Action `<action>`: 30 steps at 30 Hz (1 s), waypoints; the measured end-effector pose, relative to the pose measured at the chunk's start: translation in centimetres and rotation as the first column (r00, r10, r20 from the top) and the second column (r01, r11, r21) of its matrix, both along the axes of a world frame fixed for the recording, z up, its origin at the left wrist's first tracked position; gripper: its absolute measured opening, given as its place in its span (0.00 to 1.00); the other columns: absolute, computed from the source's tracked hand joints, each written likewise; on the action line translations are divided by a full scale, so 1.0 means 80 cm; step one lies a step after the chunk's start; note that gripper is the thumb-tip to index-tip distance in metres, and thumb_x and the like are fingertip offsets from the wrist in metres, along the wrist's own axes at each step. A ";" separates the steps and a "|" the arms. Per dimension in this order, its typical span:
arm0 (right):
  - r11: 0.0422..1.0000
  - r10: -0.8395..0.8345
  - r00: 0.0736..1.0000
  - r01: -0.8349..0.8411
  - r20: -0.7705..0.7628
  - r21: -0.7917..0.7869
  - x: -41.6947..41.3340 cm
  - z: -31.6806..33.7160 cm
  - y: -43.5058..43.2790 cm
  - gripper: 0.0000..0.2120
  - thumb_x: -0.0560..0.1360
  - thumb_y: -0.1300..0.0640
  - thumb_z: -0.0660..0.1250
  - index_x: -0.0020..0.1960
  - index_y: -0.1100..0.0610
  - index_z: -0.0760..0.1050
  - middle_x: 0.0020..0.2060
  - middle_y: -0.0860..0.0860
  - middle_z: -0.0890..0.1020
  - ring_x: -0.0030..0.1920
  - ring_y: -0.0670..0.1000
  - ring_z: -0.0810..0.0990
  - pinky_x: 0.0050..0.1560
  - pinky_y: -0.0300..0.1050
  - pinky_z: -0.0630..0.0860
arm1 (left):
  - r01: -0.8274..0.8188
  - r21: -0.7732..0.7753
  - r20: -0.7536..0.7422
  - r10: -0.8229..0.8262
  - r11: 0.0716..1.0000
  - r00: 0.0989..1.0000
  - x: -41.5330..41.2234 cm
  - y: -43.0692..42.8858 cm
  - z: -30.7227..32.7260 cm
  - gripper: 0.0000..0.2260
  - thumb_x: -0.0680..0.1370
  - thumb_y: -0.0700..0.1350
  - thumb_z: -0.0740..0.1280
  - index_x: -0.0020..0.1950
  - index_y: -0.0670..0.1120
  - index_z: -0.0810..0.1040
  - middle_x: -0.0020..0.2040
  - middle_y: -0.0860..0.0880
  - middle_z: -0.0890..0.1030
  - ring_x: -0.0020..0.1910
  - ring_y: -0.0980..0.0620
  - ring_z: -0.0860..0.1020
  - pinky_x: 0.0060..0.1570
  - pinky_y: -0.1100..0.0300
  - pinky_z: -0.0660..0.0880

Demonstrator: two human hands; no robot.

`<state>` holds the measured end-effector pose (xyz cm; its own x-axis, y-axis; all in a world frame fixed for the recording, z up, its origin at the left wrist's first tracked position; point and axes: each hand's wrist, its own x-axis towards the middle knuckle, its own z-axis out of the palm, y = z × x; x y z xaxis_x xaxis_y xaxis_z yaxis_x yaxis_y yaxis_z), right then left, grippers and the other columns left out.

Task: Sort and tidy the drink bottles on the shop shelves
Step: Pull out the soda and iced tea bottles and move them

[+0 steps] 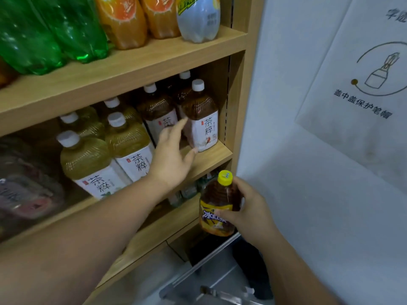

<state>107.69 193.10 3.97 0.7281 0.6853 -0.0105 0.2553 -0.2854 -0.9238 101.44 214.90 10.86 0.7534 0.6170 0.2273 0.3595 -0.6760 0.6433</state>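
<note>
left hand (170, 157) spread wide, reaching at the dark tea bottle (201, 116) on the middle shelf (211, 158) | right hand (246, 208) gripping yellow-capped iced tea bottle (217, 208) below | touching? blurry, probably not | tip: nudge bottles back, labels forward, open a gap first

top shelf (154, 56): soda bottles (55, 34) | middle shelf (209, 157): tea bottles (202, 115), rows front-to-back

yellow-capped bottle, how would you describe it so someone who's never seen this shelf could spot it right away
Start at the wooden shelf unit against the white wall, then look below and in front of its middle shelf, near the right end. There the right hand holds the yellow-capped bottle upright, off the shelves. Its yellow cap and yellow label set it apart from the white-capped, white-labelled tea bottles shelved just above.
</note>
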 end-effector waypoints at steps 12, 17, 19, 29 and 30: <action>0.946 0.311 0.950 -0.306 0.026 -0.110 -0.101 -0.098 0.088 0.38 0.65 0.58 0.83 0.71 0.43 0.73 0.64 0.42 0.79 0.66 0.44 0.76 0.67 0.51 0.76 | 0.062 -0.407 -0.134 -0.127 0.911 0.983 -0.247 -0.024 -0.188 0.28 0.80 0.48 0.70 0.72 0.68 0.61 0.60 0.68 0.73 0.46 0.68 0.82 0.44 0.77 0.72; 0.944 0.325 0.943 -0.319 0.066 -0.086 -0.145 -0.165 0.109 0.39 0.67 0.59 0.83 0.73 0.46 0.72 0.64 0.43 0.79 0.65 0.42 0.77 0.67 0.45 0.76 | 0.065 -0.486 -0.080 -0.119 0.872 0.990 -0.277 -0.011 -0.258 0.29 0.81 0.50 0.68 0.73 0.74 0.58 0.54 0.78 0.75 0.46 0.61 0.84 0.46 0.67 0.78; 0.934 0.356 0.927 -0.347 0.118 -0.088 -0.150 -0.185 0.121 0.38 0.67 0.62 0.82 0.73 0.48 0.73 0.64 0.44 0.79 0.65 0.41 0.76 0.66 0.37 0.74 | 0.043 -0.459 -0.076 -0.088 0.887 0.993 -0.286 -0.007 -0.284 0.30 0.81 0.51 0.68 0.75 0.74 0.58 0.51 0.78 0.76 0.44 0.59 0.85 0.47 0.60 0.80; 0.883 0.469 0.847 -0.460 0.252 -0.095 -0.154 -0.259 0.247 0.32 0.68 0.57 0.82 0.69 0.49 0.75 0.60 0.49 0.81 0.61 0.48 0.80 0.61 0.49 0.80 | -0.389 -0.210 0.055 0.408 0.897 0.911 -0.290 0.026 -0.379 0.26 0.83 0.50 0.64 0.78 0.68 0.58 0.55 0.45 0.85 0.44 0.44 0.83 0.46 0.45 0.81; 0.879 0.477 0.845 -0.464 0.240 -0.111 -0.157 -0.268 0.258 0.31 0.69 0.57 0.82 0.69 0.49 0.75 0.59 0.50 0.81 0.60 0.49 0.81 0.61 0.52 0.80 | -0.423 -0.210 0.054 0.442 0.881 0.895 -0.290 0.028 -0.387 0.26 0.84 0.49 0.63 0.79 0.64 0.60 0.58 0.45 0.84 0.48 0.44 0.83 0.49 0.48 0.81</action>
